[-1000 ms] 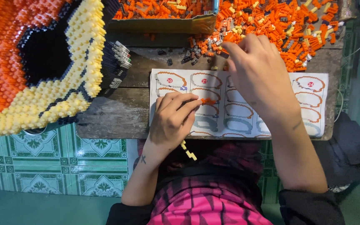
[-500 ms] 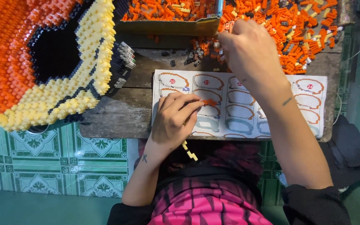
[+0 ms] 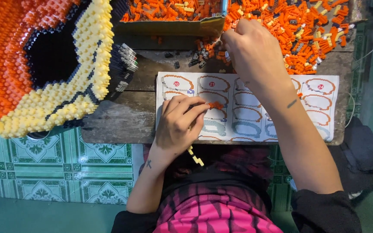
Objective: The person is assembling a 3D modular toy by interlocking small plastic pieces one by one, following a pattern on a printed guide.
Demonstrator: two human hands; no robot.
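At the far left, a large brick-built model [image 3: 35,64] in orange, black and pale yellow overhangs the left end of the wooden desk [image 3: 121,121], above a green patterned tile floor [image 3: 44,168]. A cluster of dark and grey bricks [image 3: 124,64] juts from the model's right edge.

Next comes the left hand [image 3: 178,125], resting on the left part of an instruction sheet [image 3: 247,112] that shows rows of ring-shaped building steps. Its grip is closed: thumb and forefinger pinch a small orange brick piece [image 3: 215,105], which sticks out to the right of the fingertips and lies flat on the sheet. A short yellow brick strip [image 3: 195,156] shows just below this hand, at the desk's near edge, over the person's dark and pink clothing.

Farther right, the right hand [image 3: 249,51] reaches past the sheet's top edge to the near fringe of a heap of loose orange bricks [image 3: 307,30], beside a cardboard tray [image 3: 173,26] holding more of them. Its fingers curl downward among the pieces, and whether that grip is clamped on anything cannot be told. A few dark loose bricks [image 3: 199,56] lie just left of it.
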